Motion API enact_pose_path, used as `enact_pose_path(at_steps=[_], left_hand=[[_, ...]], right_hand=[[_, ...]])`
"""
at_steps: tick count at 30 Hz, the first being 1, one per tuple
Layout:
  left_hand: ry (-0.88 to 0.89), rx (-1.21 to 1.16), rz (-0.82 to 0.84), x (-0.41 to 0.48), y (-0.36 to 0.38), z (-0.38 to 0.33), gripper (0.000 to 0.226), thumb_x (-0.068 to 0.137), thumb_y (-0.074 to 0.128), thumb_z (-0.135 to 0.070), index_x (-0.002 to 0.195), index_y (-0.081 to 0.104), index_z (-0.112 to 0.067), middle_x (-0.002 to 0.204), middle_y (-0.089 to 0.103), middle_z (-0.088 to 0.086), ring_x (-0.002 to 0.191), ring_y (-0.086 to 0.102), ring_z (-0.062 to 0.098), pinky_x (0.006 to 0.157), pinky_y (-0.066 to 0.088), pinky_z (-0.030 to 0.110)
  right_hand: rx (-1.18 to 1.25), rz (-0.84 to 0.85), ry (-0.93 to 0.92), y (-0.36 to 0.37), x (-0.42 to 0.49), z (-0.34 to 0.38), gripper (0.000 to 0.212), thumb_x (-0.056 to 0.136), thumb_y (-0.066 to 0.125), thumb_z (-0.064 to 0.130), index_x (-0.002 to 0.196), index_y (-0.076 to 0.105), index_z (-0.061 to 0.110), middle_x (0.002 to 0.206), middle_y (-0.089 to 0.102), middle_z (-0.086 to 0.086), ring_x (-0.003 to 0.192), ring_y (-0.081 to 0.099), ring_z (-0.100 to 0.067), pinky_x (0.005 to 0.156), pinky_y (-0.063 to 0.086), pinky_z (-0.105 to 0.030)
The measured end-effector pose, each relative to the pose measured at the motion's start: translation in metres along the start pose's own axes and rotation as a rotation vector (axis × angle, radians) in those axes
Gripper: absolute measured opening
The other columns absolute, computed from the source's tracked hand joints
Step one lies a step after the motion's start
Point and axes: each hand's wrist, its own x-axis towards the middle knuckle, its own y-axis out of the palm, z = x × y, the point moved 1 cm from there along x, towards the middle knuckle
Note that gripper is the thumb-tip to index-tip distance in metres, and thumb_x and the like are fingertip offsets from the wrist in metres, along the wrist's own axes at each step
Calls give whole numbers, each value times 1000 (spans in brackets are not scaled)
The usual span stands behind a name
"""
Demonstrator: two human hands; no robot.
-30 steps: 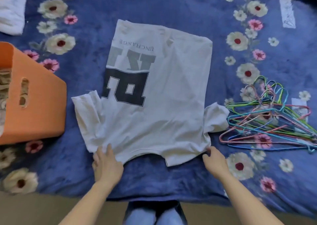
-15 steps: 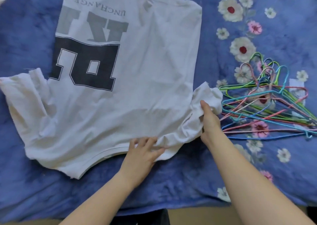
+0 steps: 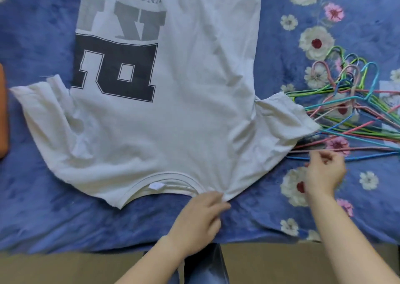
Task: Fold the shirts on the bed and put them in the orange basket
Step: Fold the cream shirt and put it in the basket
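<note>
A white T-shirt (image 3: pixel 184 121) with a dark block print lies face up on the blue floral bed cover, its collar (image 3: pixel 166 181) nearest me and both sleeves spread out. My left hand (image 3: pixel 201 216) pinches the shirt's shoulder edge just right of the collar, where the fabric gathers to a point. My right hand (image 3: pixel 324 172) hovers over the cover below the right sleeve (image 3: pixel 285 119), fingers loosely curled and holding nothing. Only a sliver of the orange basket (image 3: pixel 3 110) shows at the left edge.
A pile of several coloured wire hangers (image 3: pixel 355 110) lies to the right, touching the right sleeve's end. The bed's near edge runs along the bottom, with tan floor (image 3: pixel 270 264) and my legs below it.
My right hand has let go of the bunched right sleeve, which now lies spread flat. My left hand now pinches the shoulder beside the collar. The view has shifted left.
</note>
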Motion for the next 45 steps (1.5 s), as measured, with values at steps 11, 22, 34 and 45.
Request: enact_pose_path(at_steps=[11, 22, 34, 45], left_hand=[[-1470, -702, -1138, -51, -115, 101, 53, 91, 60, -31, 131, 46, 0, 117, 52, 0, 111, 52, 16, 79, 41, 20], [-1609, -525, -980, -95, -96, 82, 36, 98, 49, -22, 127, 48, 0, 130, 52, 20, 115, 50, 37, 89, 39, 38], [-834, 150, -472, 85, -188, 142, 51, 82, 58, -10, 131, 49, -16, 135, 38, 10, 123, 32, 30, 98, 26, 42], [-755, 240, -484, 269, -271, 256, 49, 95, 46, -28, 142, 35, -16, 137, 32, 16, 127, 31, 33, 103, 27, 44]], right_hand=[[300, 484, 615, 62, -180, -16, 20, 79, 76, 29, 87, 67, 12, 99, 72, -3, 92, 68, -20, 85, 56, -39], [-305, 321, 302, 31, -174, -23, 41, 91, 59, 39, 104, 42, 4, 106, 55, -18, 99, 54, -37, 72, 35, -37], [-381, 445, -515, 138, -82, 125, 37, 89, 59, 19, 119, 48, 2, 123, 42, -14, 105, 48, -29, 85, 38, -38], [-502, 459, -591, 264, 57, 235, 51, 95, 47, 25, 142, 32, 14, 137, 33, -11, 120, 41, -28, 81, 32, -32]])
